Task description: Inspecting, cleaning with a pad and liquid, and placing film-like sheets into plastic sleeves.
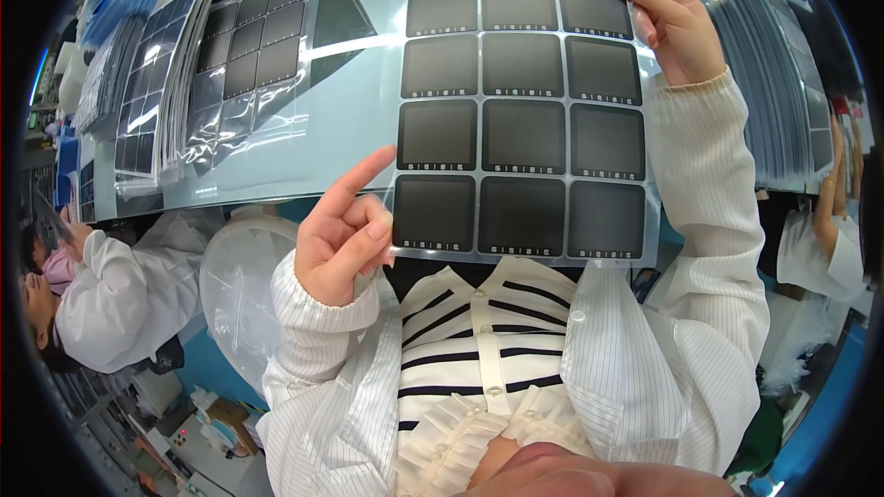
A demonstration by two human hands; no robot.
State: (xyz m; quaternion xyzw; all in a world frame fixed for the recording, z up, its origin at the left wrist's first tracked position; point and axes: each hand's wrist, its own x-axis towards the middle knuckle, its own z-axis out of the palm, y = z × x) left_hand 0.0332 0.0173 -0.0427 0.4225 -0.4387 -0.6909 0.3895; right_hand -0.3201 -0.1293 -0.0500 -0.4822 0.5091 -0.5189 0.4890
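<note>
A clear film sheet with rows of dark, rounded square panels [523, 136] is held up in front of my chest, over the table's near edge. My left hand [343, 237] pinches its lower left edge between thumb and curled fingers, with the index finger stretched out along the side. At the upper right edge, my right hand [680, 32] grips the sheet between thumb and fingers. Each panel carries a row of small pale marks along its lower border. The sheet's top end runs out of view.
Left on the pale table [354, 120] lie a stack of similar sheets [152, 97] and panels in clear plastic [249, 41]. Another tall stack [760, 83] stands at right. A round white bin with a plastic liner [241, 290] is below the table edge. Other people [129, 299] sit at both sides.
</note>
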